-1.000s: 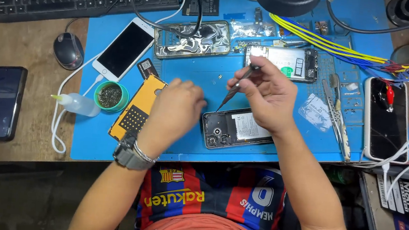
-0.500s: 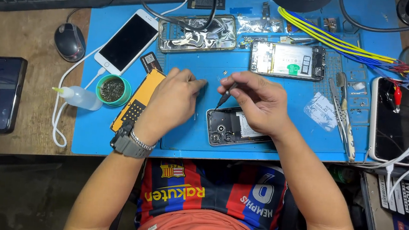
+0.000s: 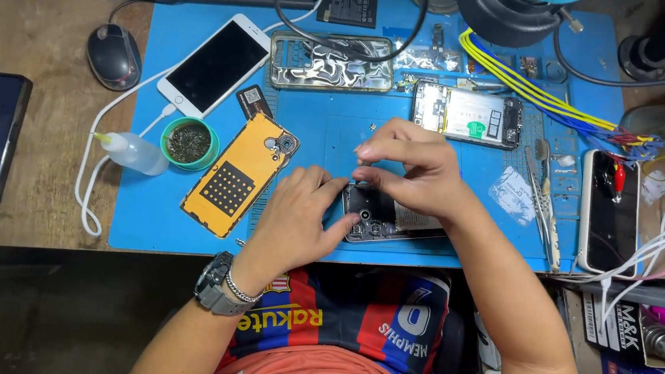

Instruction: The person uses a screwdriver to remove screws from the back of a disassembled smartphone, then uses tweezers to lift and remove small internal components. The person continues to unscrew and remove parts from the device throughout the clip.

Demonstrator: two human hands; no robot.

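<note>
My left hand [image 3: 298, 208] grips the opened phone [image 3: 382, 219] at its left edge, my right hand [image 3: 410, 174] pinches down just above it, yellow cover [image 3: 237, 175] left of both

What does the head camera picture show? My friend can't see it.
Two bare hands, the left hand and right hand, work on an opened dark phone on a blue mat. A yellow phone back cover lies beside them.

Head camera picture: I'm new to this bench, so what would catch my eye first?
Both hands meet at the blue mat's near edge: the left hand steadies an opened dark phone while the right hand pinches over its top. Just left lies an orange back cover. A white phone sits face up further back.
</note>
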